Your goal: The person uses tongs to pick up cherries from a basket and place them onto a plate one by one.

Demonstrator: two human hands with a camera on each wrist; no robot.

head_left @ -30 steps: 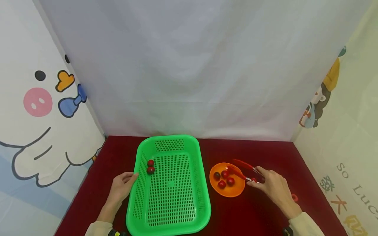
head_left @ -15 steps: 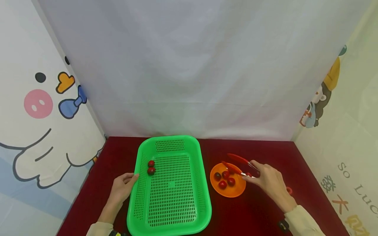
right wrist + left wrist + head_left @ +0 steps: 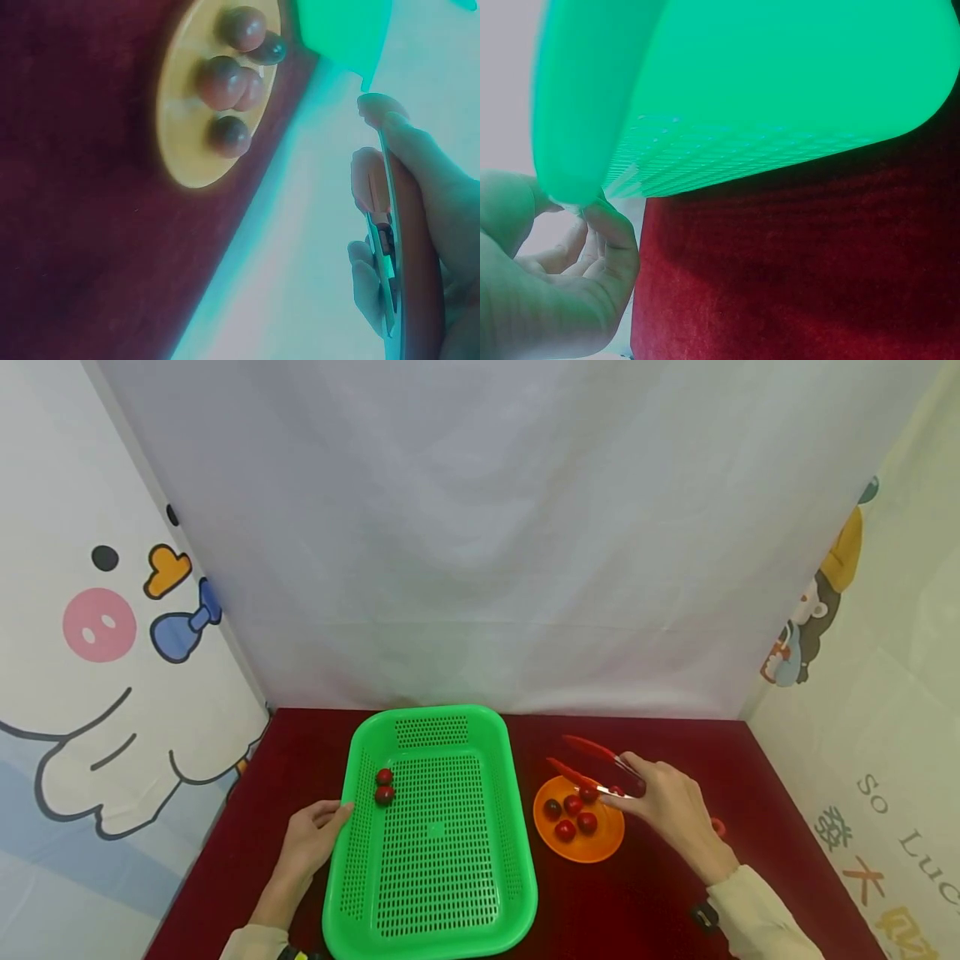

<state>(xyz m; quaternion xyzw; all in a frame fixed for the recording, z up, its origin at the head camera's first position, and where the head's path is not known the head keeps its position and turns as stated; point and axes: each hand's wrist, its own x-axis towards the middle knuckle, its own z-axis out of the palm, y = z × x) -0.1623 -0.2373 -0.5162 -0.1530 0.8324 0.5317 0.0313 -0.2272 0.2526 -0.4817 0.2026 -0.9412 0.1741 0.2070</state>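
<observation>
My left hand (image 3: 313, 837) pinches the left rim of a green plastic basket (image 3: 431, 947) between thumb and fingers. In the left wrist view the fingertips sit right at the lower edge of that rim. Two small dark-red cherry tomatoes (image 3: 384, 794) lie inside, near the basket's left wall. My right hand (image 3: 671, 810) grips a pair of red-tipped metal tongs (image 3: 577, 777), thumb on one arm and fingers on the other. Their tips are spread, point left, and have nothing between them. Below them an orange plate (image 3: 596, 853) bears several cherry tomatoes (image 3: 587, 822), one of them darker.
Dark red cloth (image 3: 615, 910) covers the table. A pale curtain (image 3: 480, 568) hangs along the back edge, and printed cloth walls (image 3: 855, 710) close in the left and right sides. The plate stands just right of the basket.
My right hand has moved left and away from me with the tongs, lifting their tips off the plate's middle and uncovering a tomato at its far side. The left hand and basket stay put.
</observation>
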